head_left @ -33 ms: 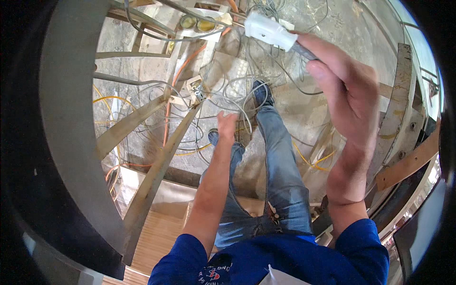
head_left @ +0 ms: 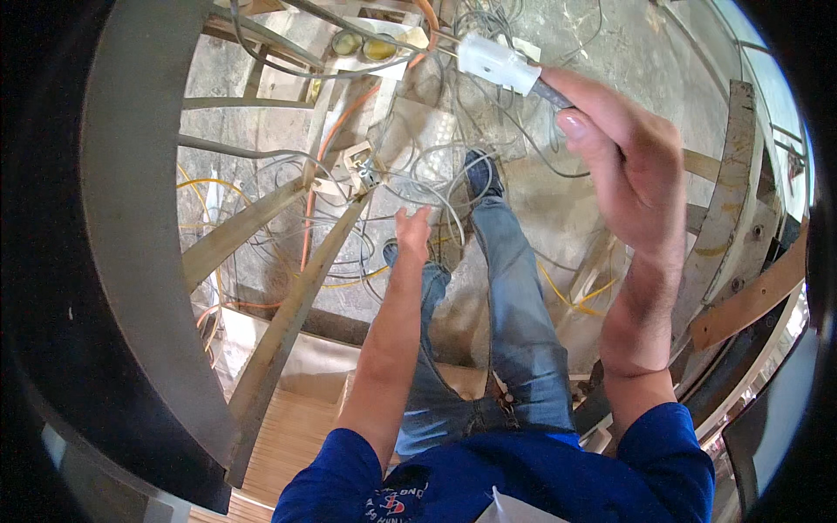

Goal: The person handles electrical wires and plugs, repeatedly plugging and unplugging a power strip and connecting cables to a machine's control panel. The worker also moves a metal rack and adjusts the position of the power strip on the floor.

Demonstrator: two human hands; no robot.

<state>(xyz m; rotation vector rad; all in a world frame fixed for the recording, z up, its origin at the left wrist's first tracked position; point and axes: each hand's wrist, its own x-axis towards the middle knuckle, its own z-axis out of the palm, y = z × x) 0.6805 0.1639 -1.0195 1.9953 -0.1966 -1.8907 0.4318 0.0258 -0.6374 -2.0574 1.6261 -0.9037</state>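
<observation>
My right hand (head_left: 623, 144) is raised at the upper right, closed round the grey cable end of a white two-pin plug (head_left: 497, 65). The plug's thin metal prongs point to the upper left. Lower and left of it, my left hand (head_left: 412, 231) hangs near a loose tangle of grey cables (head_left: 427, 179), thumb and finger apart with nothing visible between them. Its other fingers are mostly hidden. Just left of that hand, a small pale open box (head_left: 359, 166) with white wires in it sits by the end of a slanted bar.
A large grey curved panel (head_left: 139, 227) and slanted metal bars (head_left: 296, 327) stand at the left. An orange cable (head_left: 349, 109) and yellow cables (head_left: 584, 301) cross the floor. Two round tins (head_left: 379, 46) sit at the top. A rusty metal beam (head_left: 728, 187) rises at the right.
My right hand and the plug have shifted slightly, the plug a little to the right. My left hand has barely moved.
</observation>
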